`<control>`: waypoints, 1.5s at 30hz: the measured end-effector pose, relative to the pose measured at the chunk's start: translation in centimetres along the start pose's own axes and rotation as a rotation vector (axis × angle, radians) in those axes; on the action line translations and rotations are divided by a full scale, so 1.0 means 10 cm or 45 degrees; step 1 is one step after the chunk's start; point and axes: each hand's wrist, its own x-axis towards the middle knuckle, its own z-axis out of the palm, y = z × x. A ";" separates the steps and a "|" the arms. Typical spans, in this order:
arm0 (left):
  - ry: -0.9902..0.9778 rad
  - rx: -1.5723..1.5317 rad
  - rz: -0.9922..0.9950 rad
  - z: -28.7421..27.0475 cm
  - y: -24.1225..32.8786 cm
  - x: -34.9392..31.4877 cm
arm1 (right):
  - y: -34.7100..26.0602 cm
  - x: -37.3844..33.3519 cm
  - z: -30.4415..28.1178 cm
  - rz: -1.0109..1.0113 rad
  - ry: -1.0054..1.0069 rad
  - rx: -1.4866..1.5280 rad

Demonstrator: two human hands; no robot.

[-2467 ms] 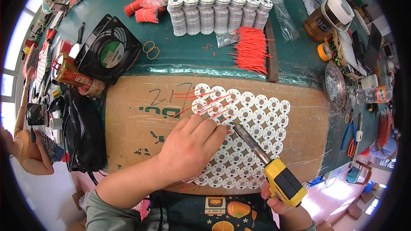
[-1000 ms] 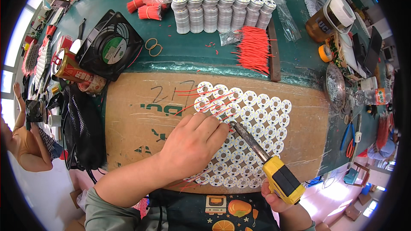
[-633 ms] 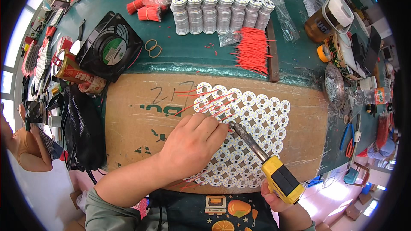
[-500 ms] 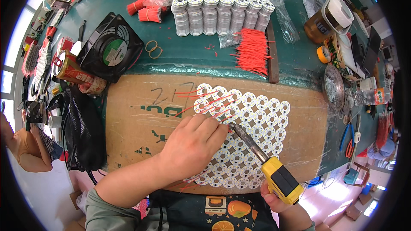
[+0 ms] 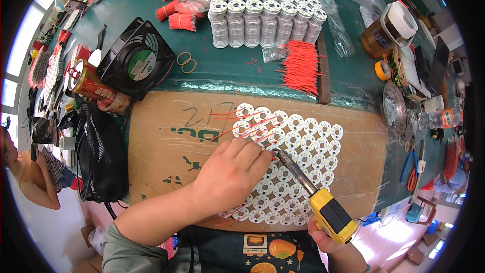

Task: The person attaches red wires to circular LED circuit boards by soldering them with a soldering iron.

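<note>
My right hand [image 5: 323,235] grips the yellow and black handle of a soldering iron [image 5: 331,215]. Its metal tip touches or nearly touches a round white LED board in the grid of boards [image 5: 305,142]. Close to that tip, my left hand [image 5: 230,174] is closed with its fingertips pinched together over the boards. A thin red wire appears to come from the pinch, though the fingers hide most of it. Several red wires [image 5: 227,118] stretch leftward from boards in the upper rows. The grid rests on a brown cardboard sheet [image 5: 151,172], and my left forearm covers part of it.
Beyond the cardboard stand tall stacks of round boards [image 5: 252,28] and a pile of red wires [image 5: 300,68]. A black fan [image 5: 136,63] and a drink can [image 5: 91,81] are at left. Right: a lidded jug [image 5: 386,30], metal dish [image 5: 394,106] and pliers [image 5: 410,167]. Another person [image 5: 35,172] sits far left.
The whole view has shifted slightly, so the table things appear a little lower and to the right. Both hands and the iron tip stay at the same spot on the boards.
</note>
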 end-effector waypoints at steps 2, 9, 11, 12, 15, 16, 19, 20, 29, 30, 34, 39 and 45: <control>-0.004 0.000 -0.001 0.01 -0.02 0.00 | -0.01 0.00 0.00 0.024 0.003 0.002; 0.029 0.003 0.038 0.02 -0.03 0.00 | -0.08 0.06 0.00 0.033 0.014 -0.026; 0.003 -0.020 0.008 0.01 -0.01 0.00 | -0.10 0.06 0.01 0.048 0.019 0.017; 0.004 -0.018 0.008 0.01 -0.01 0.01 | -0.11 0.06 0.01 0.066 0.044 0.059; 0.001 -0.013 0.003 0.00 -0.01 0.01 | -0.12 0.05 0.01 0.087 0.059 0.062; 0.001 -0.011 0.003 -0.01 -0.01 0.01 | -0.11 0.05 0.01 0.087 0.053 0.021; 0.006 0.005 0.002 -0.01 0.00 0.02 | -0.09 0.03 0.02 0.092 0.065 0.007; 0.006 0.005 0.002 -0.01 0.00 0.02 | -0.10 0.05 0.02 0.093 0.064 0.007; 0.010 0.021 0.012 0.00 -0.01 0.01 | -0.07 0.01 0.02 0.116 0.057 0.044; 0.008 0.019 0.007 0.00 -0.01 0.01 | -0.07 0.01 0.02 0.112 0.066 0.079; 0.057 0.039 -0.010 0.01 0.01 0.01 | -0.12 0.01 0.02 0.136 0.113 0.203; 0.101 0.095 0.038 -0.06 0.08 0.01 | -0.06 -0.10 -0.01 0.115 0.124 0.211; 0.030 0.072 0.117 0.00 0.04 -0.03 | -0.05 -0.13 -0.04 0.143 0.035 0.144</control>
